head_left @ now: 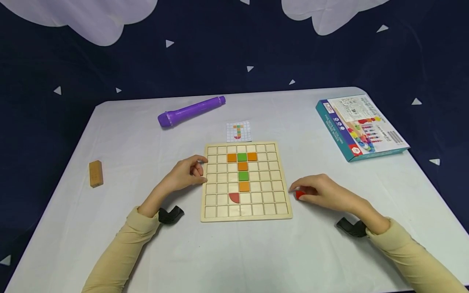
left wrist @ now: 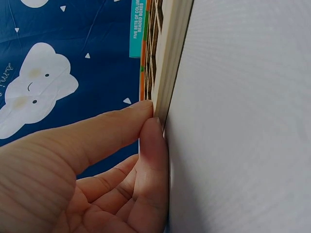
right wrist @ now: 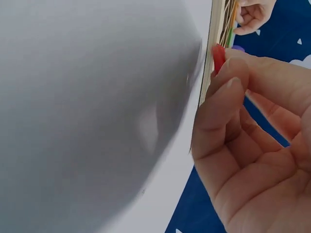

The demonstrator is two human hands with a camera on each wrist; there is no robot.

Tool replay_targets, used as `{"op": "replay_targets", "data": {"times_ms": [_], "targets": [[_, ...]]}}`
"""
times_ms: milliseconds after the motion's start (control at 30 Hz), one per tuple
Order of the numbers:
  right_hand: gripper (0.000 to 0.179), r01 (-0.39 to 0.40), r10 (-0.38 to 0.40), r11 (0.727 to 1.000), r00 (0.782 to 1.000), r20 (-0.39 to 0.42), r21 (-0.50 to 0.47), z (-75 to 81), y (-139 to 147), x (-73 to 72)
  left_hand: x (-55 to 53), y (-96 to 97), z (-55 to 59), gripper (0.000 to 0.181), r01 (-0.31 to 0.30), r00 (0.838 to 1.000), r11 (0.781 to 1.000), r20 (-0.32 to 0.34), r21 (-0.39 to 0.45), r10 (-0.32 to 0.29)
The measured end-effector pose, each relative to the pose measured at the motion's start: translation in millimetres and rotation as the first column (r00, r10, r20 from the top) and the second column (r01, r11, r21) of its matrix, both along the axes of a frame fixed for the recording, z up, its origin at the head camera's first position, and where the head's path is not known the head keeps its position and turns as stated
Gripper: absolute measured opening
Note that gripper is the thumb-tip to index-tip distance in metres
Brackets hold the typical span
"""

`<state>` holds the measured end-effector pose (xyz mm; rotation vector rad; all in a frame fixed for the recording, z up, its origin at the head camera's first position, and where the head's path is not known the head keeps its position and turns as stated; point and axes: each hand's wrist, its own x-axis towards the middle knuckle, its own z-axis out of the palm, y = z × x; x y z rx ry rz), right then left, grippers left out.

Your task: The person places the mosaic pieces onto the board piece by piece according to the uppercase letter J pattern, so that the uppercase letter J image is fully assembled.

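A square wooden grid board (head_left: 260, 217) lies on the white table. Set in its cells are orange and green squares, including a green square (head_left: 243, 176), and a red quarter-circle tile (head_left: 234, 197). My left hand (head_left: 185, 174) rests at the board's left side, thumb and index fingertips touching the edge some way apart, the other fingers loosely bent. The left wrist view has those fingertips at the wooden rim (left wrist: 167, 63). Beyond the board's right edge, my right hand (head_left: 324, 192) pinches a small red tile (right wrist: 218, 57) between thumb and fingers, partly hiding its outline.
A small pattern card (head_left: 232, 126) lies just behind the board. Farther back is a purple microphone-shaped tube (head_left: 194, 110). A wooden block (head_left: 96, 173) stands at the left, and a teal-edged box (head_left: 360, 126) lies at the back right. Black wrist straps (head_left: 170, 215) hang near both sleeves.
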<state>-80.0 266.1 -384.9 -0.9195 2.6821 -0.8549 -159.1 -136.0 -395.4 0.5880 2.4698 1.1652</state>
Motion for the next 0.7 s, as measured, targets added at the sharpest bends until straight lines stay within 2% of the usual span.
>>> {"op": "replay_targets", "data": {"times_ms": [133, 500, 700], "targets": [[0.023, 0.000, 0.000, 0.999, 1.000, 0.005, -0.036, 2.3, -7.2, -1.6, -0.5, -0.4, -0.9, 0.055, 0.002, 1.000, 1.000, 0.002, 0.003, -0.002], [0.016, 0.079, -0.075, 0.986, 0.997, 0.032, -0.147, 5.2, -39.8, -9.1, -0.9, -0.6, -0.5, 0.055, 0.005, 1.000, 1.000, 0.011, -0.009, -0.005], [0.015, 0.139, -0.114, 0.965, 0.986, 0.119, -0.225, 2.5, -56.5, -9.9, -0.7, -0.5, 0.3, 0.055, 0.004, 1.000, 1.000, 0.013, -0.010, -0.004]]}}
